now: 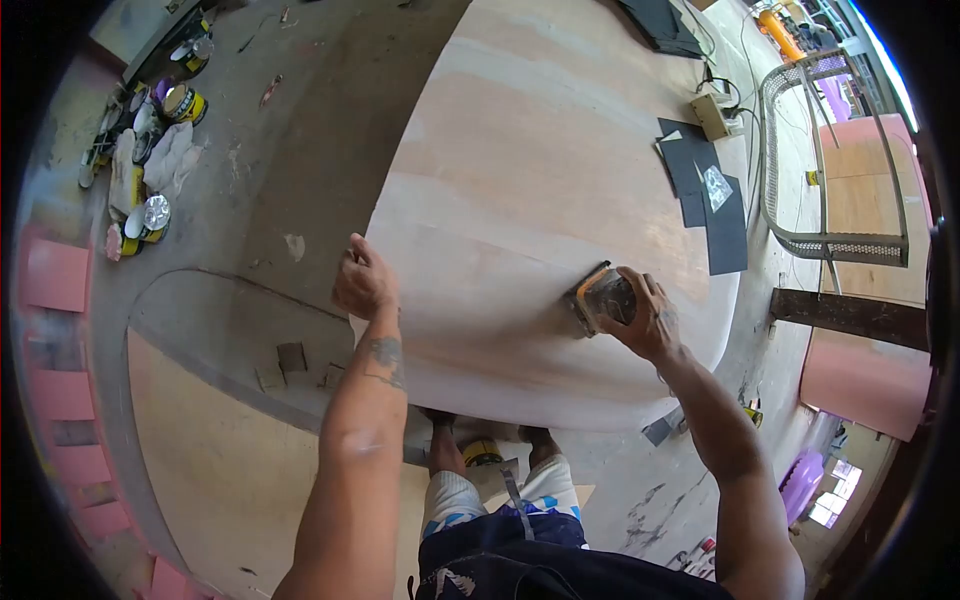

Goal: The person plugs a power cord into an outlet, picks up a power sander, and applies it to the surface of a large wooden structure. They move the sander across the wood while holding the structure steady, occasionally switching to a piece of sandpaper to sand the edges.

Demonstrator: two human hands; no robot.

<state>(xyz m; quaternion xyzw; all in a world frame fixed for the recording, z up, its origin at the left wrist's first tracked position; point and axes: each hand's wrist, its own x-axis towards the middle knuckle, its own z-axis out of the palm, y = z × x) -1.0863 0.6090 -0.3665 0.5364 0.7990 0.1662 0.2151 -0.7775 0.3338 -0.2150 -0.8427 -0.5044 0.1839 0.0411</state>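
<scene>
A large, pale pinkish panel (pixel 500 210) with rounded corners lies in front of me. My right hand (pixel 645 315) is wrapped round a dark, dusty block-like tool (pixel 603 299) with an orange edge, which rests on the panel's near right part. At the panel's left edge is my left hand (pixel 364 280), its fingers curled closed; what it holds, if anything, is hidden. Dark sheets (pixel 725 225) lie on the panel's right side, with a shiny clear scrap on them.
A small beige box (pixel 712 117) with cables stands at the panel's right edge. Further right is a perforated metal frame (pixel 850 245). Cans (pixel 183 103) and rags (pixel 172 160) lie on the floor at upper left. Another can (pixel 482 452) is near my feet.
</scene>
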